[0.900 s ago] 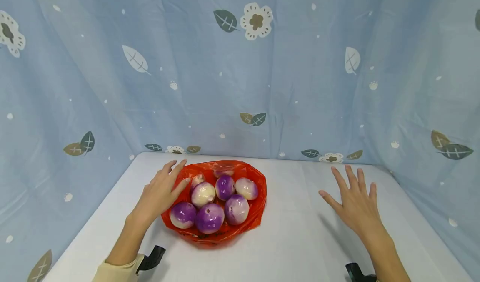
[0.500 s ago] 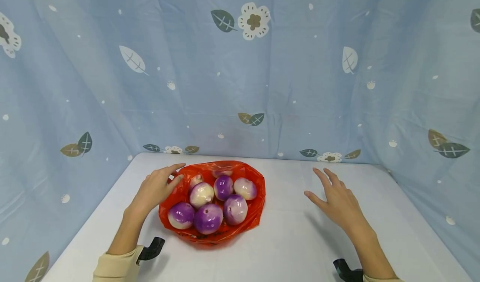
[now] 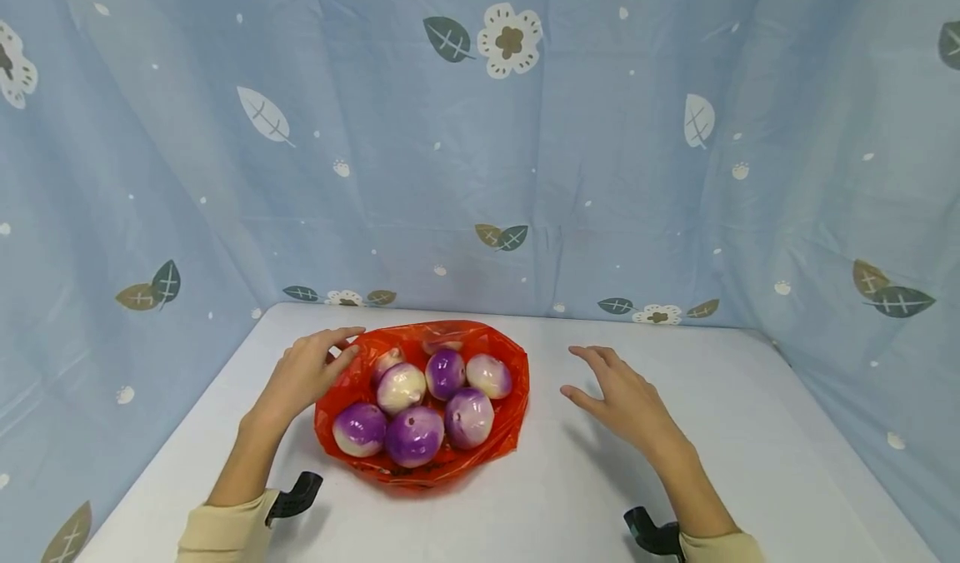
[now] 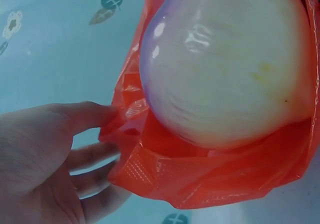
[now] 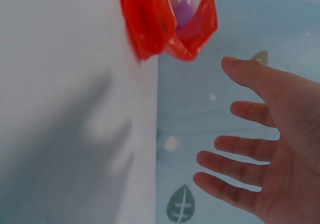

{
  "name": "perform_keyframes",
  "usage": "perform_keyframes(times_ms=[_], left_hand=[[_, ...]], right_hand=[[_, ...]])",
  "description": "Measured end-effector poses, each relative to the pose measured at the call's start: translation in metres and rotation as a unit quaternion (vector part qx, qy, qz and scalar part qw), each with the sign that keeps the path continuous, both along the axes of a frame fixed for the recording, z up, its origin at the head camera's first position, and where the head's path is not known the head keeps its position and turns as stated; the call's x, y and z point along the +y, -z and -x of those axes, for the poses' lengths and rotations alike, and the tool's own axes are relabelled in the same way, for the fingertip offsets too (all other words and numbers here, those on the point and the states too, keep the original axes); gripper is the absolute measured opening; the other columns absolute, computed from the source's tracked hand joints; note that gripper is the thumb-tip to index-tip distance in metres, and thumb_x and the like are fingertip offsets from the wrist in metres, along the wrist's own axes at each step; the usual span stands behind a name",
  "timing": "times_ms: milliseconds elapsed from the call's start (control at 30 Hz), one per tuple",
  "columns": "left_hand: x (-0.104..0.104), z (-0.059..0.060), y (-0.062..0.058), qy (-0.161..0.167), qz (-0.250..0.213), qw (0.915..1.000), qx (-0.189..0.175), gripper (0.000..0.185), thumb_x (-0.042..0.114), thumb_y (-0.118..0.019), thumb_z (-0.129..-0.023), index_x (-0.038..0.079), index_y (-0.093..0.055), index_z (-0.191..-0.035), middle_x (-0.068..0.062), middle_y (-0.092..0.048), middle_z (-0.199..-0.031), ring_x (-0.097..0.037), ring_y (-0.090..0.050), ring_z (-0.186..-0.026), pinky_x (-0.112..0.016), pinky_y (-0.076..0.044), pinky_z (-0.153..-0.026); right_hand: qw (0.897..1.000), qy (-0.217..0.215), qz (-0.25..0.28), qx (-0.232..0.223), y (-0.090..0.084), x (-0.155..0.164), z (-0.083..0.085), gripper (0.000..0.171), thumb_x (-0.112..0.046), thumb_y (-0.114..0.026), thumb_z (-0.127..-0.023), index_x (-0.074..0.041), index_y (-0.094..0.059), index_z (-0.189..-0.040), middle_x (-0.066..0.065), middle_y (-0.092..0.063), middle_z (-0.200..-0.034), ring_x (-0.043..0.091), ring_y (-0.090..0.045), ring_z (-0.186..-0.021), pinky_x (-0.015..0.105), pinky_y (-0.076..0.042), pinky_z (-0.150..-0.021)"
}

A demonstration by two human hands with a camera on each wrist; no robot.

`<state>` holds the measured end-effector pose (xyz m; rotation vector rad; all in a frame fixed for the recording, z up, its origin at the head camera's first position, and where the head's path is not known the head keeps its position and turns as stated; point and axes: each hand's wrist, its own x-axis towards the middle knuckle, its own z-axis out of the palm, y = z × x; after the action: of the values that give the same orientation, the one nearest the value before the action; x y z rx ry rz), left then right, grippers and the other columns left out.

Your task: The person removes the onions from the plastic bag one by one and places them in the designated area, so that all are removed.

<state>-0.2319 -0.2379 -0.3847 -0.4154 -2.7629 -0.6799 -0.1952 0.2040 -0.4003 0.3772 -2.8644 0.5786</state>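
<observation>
A red plastic bag (image 3: 480, 461), its mouth spread open, sits on the white table. Inside lie several glossy, round purple-and-white vegetables (image 3: 415, 435), like turnips or onions. My left hand (image 3: 300, 377) is at the bag's left rim. The left wrist view has the thumb and fingers apart, their tips at the red plastic's edge (image 4: 135, 174) and partly hidden by it; a whitish vegetable (image 4: 225, 64) fills the bag's mouth there. My right hand (image 3: 628, 401) hovers right of the bag, holding nothing. Its fingers (image 5: 235, 169) are spread and apart from the bag.
A white tabletop (image 3: 562, 513) runs back to a blue patterned curtain (image 3: 375, 171), which also hangs along both sides. Black wrist mounts (image 3: 296, 496) stick out from both sleeves.
My right hand has moved left, closer to the bag, its fingers less spread. My left thumb and fingers have drawn nearer each other at the rim. The bag stays about where it was.
</observation>
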Motion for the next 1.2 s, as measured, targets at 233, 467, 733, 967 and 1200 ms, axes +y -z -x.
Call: perform_keyframes(times_ms=[233,467,733,967,1200], left_hand=[[-0.001,0.000,0.000,-0.021,-0.003,0.9995,0.025,0.034,0.023,-0.066,-0.093,0.011,-0.066,-0.125,-0.012,-0.071,-0.092,-0.017,-0.060,-0.067,-0.026,-0.050,-0.057],[-0.001,0.001,0.000,-0.015,-0.013,0.9997,0.012,0.031,0.022,-0.067,-0.093,0.010,-0.068,-0.122,-0.013,-0.071,-0.091,-0.017,-0.058,-0.068,-0.025,-0.051,-0.058],[-0.001,-0.001,0.003,-0.021,-0.016,0.9996,-0.011,0.029,0.020,-0.066,-0.093,0.009,-0.068,-0.119,-0.014,-0.071,-0.093,-0.017,-0.060,-0.071,-0.025,-0.054,-0.059],[-0.002,0.000,0.006,-0.011,-0.024,0.9993,-0.027,0.026,0.019,-0.065,-0.094,0.005,-0.070,-0.116,-0.017,-0.073,-0.103,-0.024,-0.067,-0.080,-0.035,-0.060,-0.067],[-0.003,0.003,0.011,0.010,-0.034,0.9981,-0.051,0.026,0.017,-0.059,-0.097,0.003,-0.068,-0.117,-0.020,-0.071,-0.111,-0.032,-0.070,-0.088,-0.045,-0.060,-0.074]], right_hand=[[1.000,-0.026,-0.004,0.006,0.004,-0.024,0.008,0.063,-0.044,-0.074,-0.085,-0.022,-0.052,-0.140,0.012,-0.057,-0.135,0.032,-0.062,-0.118,0.056,-0.057,-0.084],[0.998,-0.054,0.002,0.016,0.005,-0.049,0.010,0.060,-0.035,-0.080,-0.080,-0.022,-0.057,-0.134,0.007,-0.063,-0.125,0.023,-0.067,-0.104,0.040,-0.061,-0.076],[0.994,-0.106,0.011,0.022,0.006,-0.073,0.013,0.059,-0.029,-0.083,-0.078,-0.020,-0.058,-0.131,0.009,-0.064,-0.116,0.021,-0.066,-0.101,0.038,-0.060,-0.081],[0.993,-0.115,0.006,0.028,0.013,-0.084,0.017,0.059,-0.029,-0.082,-0.079,-0.020,-0.057,-0.133,0.008,-0.063,-0.118,0.023,-0.066,-0.106,0.041,-0.060,-0.084],[0.993,-0.118,-0.005,0.027,0.019,-0.090,0.019,0.060,-0.028,-0.080,-0.081,-0.020,-0.055,-0.136,0.007,-0.062,-0.119,0.022,-0.066,-0.106,0.041,-0.059,-0.085]])
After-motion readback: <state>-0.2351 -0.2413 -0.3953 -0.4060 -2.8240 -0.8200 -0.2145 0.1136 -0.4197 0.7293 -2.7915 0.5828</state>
